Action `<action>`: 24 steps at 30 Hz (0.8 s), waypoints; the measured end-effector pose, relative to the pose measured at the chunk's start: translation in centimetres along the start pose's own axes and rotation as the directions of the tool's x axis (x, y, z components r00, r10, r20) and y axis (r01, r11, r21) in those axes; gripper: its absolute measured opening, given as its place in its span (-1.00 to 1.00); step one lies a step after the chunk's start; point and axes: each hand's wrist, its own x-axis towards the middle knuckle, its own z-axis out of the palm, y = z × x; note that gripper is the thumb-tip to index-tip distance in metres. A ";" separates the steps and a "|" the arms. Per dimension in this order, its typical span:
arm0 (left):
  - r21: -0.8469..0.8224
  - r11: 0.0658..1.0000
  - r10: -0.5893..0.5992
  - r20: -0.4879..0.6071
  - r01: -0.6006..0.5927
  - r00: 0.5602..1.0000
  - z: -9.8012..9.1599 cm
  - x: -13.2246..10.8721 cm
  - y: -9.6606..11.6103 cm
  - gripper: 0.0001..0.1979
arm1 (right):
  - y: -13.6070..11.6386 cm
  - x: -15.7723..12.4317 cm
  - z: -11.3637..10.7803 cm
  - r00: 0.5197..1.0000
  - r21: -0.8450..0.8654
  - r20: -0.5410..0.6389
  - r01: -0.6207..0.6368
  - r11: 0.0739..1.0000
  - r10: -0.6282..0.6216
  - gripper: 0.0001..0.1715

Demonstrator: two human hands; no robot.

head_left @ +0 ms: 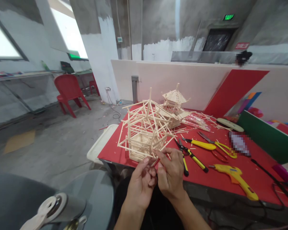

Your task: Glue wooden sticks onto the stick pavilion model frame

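Note:
A wooden stick pavilion frame (144,137) stands at the front left corner of the red-covered table (115,147). Both hands are at its near lower edge. My left hand (144,180) is palm up with its fingers curled; what lies between its fingertips is too small to tell. Close beside it, my right hand (171,171) has thumb and fingers pinched together near a thin stick or reddish piece that I cannot make out. Behind the frame is a second, roofed stick pavilion (174,102).
Right of my hands lie black-yellow cutters (196,161), yellow-handled pliers (203,144) and a yellow glue gun (237,179) with a cable. Loose sticks (182,130) are scattered mid-table. A green board (268,137) stands at right, a grey round stool (96,191) at lower left.

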 end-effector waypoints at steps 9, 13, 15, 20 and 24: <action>0.009 1.000 -0.007 -0.009 0.007 1.000 -0.3 0.0 0.1 -0.80 | 0.3 -0.1 0.1 1.000 -0.010 -0.013 0.005 1.000 -0.005 -0.49; 0.011 1.000 0.003 -0.021 -0.003 1.000 -0.1 -0.2 0.1 -0.78 | 0.1 0.0 0.0 1.000 -0.002 -0.013 0.007 1.000 -0.007 -0.49; 0.025 1.000 0.014 -0.037 -0.013 0.999 0.0 -0.3 0.0 -0.76 | -0.1 -0.2 -0.2 1.000 0.010 -0.021 0.004 1.000 -0.003 -0.46; 0.154 0.971 0.199 -0.092 -0.183 0.976 -1.1 -0.7 -0.2 -0.76 | 1.4 -0.8 0.0 0.951 0.200 -0.170 -0.224 0.954 0.259 -0.41; 0.343 0.857 0.483 -0.274 -0.385 0.832 -2.8 -0.6 -0.9 -0.83 | 5.9 -0.6 2.0 0.758 0.429 -0.081 -0.560 0.709 0.647 -0.32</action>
